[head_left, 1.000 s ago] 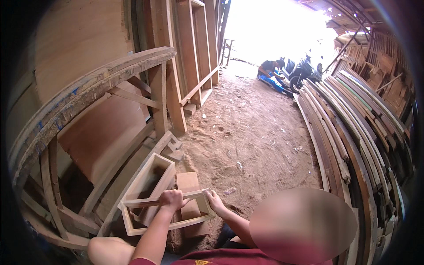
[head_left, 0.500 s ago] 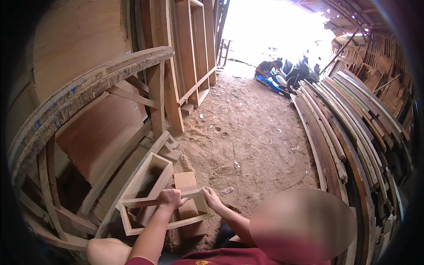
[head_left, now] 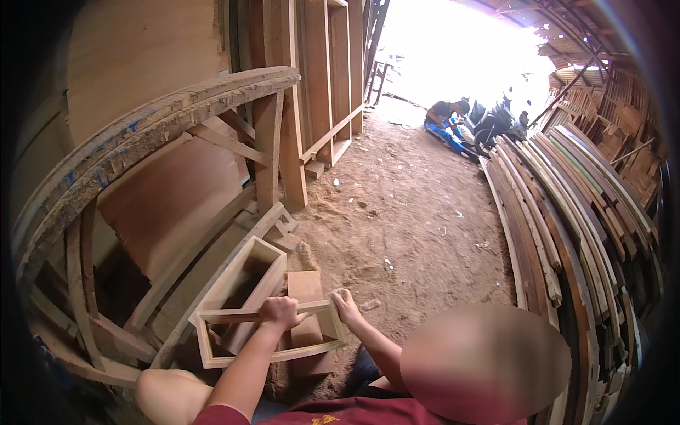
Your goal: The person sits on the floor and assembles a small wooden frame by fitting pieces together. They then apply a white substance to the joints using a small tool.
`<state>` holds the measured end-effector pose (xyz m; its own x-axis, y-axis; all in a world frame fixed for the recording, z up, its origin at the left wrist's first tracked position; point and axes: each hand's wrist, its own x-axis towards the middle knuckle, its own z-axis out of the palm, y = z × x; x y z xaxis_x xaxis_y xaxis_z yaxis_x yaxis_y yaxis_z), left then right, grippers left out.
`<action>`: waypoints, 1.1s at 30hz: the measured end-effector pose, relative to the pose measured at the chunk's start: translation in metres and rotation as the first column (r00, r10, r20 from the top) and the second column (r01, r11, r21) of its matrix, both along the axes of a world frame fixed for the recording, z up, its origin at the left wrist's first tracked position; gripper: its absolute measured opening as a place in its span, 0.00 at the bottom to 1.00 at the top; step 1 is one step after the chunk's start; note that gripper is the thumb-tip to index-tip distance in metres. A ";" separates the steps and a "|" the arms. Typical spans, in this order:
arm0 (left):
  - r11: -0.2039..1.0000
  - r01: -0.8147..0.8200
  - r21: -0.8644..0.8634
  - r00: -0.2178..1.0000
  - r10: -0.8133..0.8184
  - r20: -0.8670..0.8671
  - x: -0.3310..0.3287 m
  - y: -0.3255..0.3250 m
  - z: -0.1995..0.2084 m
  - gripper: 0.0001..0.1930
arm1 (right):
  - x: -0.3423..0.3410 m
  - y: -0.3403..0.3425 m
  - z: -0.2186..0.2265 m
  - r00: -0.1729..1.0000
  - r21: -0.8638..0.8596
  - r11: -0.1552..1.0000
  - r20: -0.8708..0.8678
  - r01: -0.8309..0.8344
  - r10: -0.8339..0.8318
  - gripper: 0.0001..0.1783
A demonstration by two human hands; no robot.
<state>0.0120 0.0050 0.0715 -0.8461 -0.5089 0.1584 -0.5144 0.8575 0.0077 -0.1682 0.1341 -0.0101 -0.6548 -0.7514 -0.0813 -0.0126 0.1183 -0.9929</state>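
Note:
An open wooden box frame (head_left: 290, 352), pale and rectangular with no panel across it, stands tilted in front of me. My left hand (head_left: 280, 313) is closed over its upper rail, near the middle. At the right-hand end, my right hand (head_left: 346, 307) wraps its curled fingers around the corner; whether anything lies under them is hidden. Behind the frame, a second pale wooden box (head_left: 268, 253) rests to the left. A flat piece of wood (head_left: 304, 285) shows behind and through the frame, close to both hands.
A long rough workbench (head_left: 177, 103) fills the left, with a reddish panel (head_left: 173, 198) under it. Tall wooden frames (head_left: 322, 85) lean beyond. Stacked planks (head_left: 559, 205) line the right. Far off, a person (head_left: 446, 124) sits on the dirt floor (head_left: 407, 212) beside a motorbike (head_left: 494, 124).
The view has swung slightly left, so the surroundings sit further right. My right hand's fingers have curled in more at the frame's corner. My left hand keeps its hold on the rail.

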 end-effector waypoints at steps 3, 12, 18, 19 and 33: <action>1.000 0.001 -0.025 1.000 -0.001 -0.001 0.007 -0.003 -0.002 0.28 | 0.010 0.005 -0.009 0.996 -0.015 1.000 0.089 -0.002 0.003 0.18; 1.000 -0.002 0.003 1.000 0.002 -0.015 0.002 0.001 0.003 0.27 | 0.009 0.002 -0.007 0.989 -0.119 0.991 0.135 0.068 -0.051 0.11; 1.000 0.009 -0.010 1.000 -0.009 -0.005 0.000 -0.001 0.003 0.28 | 0.008 0.009 -0.004 0.999 -0.108 0.994 0.052 0.019 -0.013 0.11; 1.000 0.012 0.001 1.000 -0.012 -0.010 -0.001 0.000 0.003 0.27 | 0.003 0.003 -0.001 0.998 -0.099 0.995 0.058 0.026 -0.021 0.10; 1.000 -0.003 0.022 1.000 0.003 0.006 0.000 0.002 0.010 0.28 | 0.007 0.004 0.000 0.998 -0.052 0.997 -0.030 0.053 -0.055 0.13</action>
